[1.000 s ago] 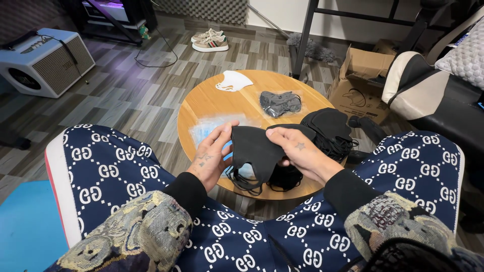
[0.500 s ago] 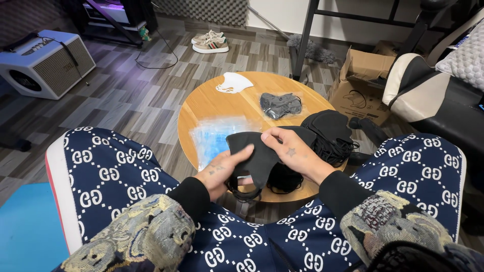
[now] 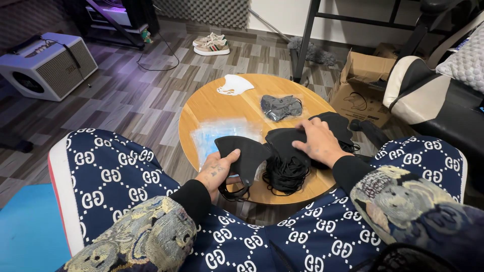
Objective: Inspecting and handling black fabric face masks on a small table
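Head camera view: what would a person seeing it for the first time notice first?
First, the two hands over the round wooden table: the left hand pinches a single black face mask at the near edge, and the right hand lies flat on a pile of black masks. Behind them on the table lie a white mask and a bagged grey mask.

Grey wood-plank floor, round wooden table centre, amp-style speaker far left of it, sneakers beyond, cardboard box right, black-and-white chair further right, purple light upper left.
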